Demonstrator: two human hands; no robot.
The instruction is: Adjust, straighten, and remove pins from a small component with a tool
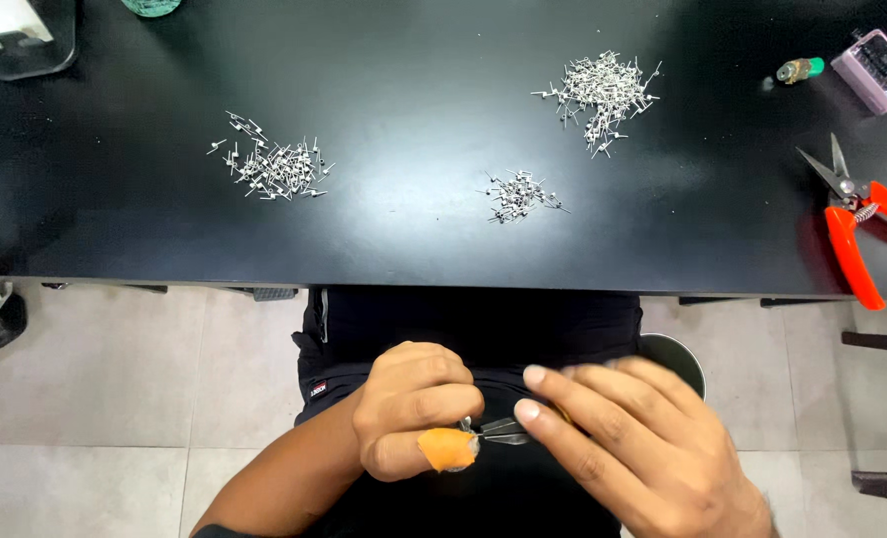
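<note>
Both hands are over my lap, below the black table's [413,254] front edge. My left hand [408,403] is curled shut, with an orange cover [447,448] on its thumb tip, and pinches a small metal piece. My right hand [642,448] meets it from the right, fingers on thin metal tweezers [503,430] whose tips point at the left thumb. What sits between the tweezer tips is too small to make out.
Three heaps of small metal pins lie on the table: left [274,164], middle [520,194], far right [603,95]. Orange-handled snips [852,224] rest at the right edge, with a small pink box [877,68] and a tiny bottle [797,70] behind them. A dark cup [677,354] stands by my right side.
</note>
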